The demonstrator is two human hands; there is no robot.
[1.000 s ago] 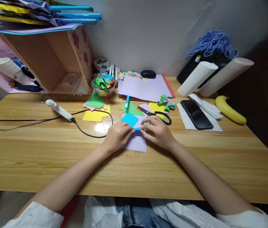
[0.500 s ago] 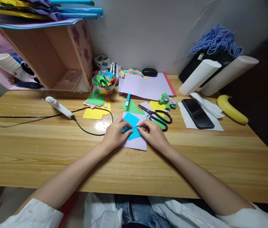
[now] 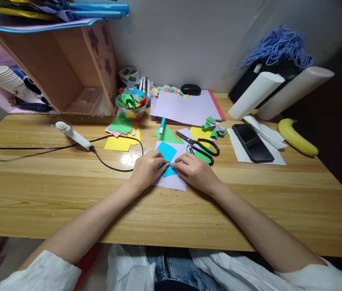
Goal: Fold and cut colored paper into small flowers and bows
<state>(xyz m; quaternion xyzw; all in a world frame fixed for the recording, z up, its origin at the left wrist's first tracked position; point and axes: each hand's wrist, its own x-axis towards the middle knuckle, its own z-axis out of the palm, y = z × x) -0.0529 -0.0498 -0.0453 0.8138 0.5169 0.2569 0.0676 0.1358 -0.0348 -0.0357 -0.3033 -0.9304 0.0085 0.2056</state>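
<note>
Blue paper [image 3: 166,151] lies over a lilac sheet [image 3: 171,184] near the middle of the table. My left hand [image 3: 149,169] pinches the paper's waist from the left, fingertips pressed together. From the other side my right hand [image 3: 193,169] pinches the same narrow part, its fingertips close to those of my left. The middle of the paper is largely hidden by my fingers. Just beyond my right hand, black-handled scissors [image 3: 201,146] rest on green and yellow paper. A green and lilac folded paper piece [image 3: 214,127] sits behind them.
A white glue gun-like tool [image 3: 73,135] with a black cord lies at left. Stacked coloured papers [image 3: 122,125], a tub of scraps [image 3: 132,111] and a blue marker [image 3: 162,126] stand farther back. At right are a phone [image 3: 252,143], white rolls [image 3: 255,95] and a banana [image 3: 296,137].
Both hands have drawn closer together, and the blue paper's middle is now squeezed narrower between my fingertips. The view has tilted slightly.
</note>
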